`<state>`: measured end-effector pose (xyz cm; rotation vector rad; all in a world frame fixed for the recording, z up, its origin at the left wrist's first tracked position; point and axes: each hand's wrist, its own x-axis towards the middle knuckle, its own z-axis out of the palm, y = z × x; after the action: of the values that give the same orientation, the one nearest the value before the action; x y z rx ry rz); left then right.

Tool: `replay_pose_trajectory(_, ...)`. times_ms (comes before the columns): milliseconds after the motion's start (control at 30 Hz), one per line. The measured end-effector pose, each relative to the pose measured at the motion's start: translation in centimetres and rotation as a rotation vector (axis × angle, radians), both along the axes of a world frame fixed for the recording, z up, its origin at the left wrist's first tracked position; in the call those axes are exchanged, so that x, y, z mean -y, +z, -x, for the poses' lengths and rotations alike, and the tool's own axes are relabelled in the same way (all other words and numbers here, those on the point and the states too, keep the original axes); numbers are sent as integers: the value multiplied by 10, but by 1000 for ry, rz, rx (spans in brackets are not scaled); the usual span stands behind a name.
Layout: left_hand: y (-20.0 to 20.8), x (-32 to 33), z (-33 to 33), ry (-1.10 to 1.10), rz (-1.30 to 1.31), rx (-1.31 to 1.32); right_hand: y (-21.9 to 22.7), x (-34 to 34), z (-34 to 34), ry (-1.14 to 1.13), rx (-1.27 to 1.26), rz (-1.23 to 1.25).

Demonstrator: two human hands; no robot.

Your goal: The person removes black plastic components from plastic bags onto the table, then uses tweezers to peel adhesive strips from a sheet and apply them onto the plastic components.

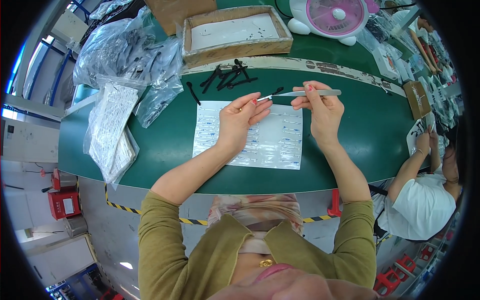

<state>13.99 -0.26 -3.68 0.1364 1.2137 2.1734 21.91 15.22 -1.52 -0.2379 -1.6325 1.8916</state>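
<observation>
My left hand (237, 120) pinches a small, slim black part with a rounded end (276, 92), held above the table. A small white piece shows along it near my fingertips; I cannot make out what it is. In my right hand (326, 114) is a pair of silver tweezers (327, 92), lying nearly level, its tip at the black part. Below both hands lies a white sheet (272, 162) bearing rows of small clear-and-blue strips. Beyond it, several similar black parts (227, 78) lie in a loose pile, with a single one (193, 93) to the left.
Plastic bags of black parts (120, 55) and a bag of white pieces (112, 120) lie at the left. A shallow box (237, 49) and a pink-and-white fan (332, 17) stand at the back. At the right sits a co-worker in white (422, 205), near a small cardboard box (417, 100).
</observation>
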Motion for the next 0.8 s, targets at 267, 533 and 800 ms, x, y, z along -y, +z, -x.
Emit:
replay_pose_trajectory(267,3,-1,-1,25,22,13,3,3,0,-4,-5,-23)
replay_pose_trajectory(533,2,-1,-2,33,22,10,6,5,-1,-2,-3,-59)
replay_pose_trajectory(800,3,-1,-2,31,24,15,5,4,0,0,-6,-42)
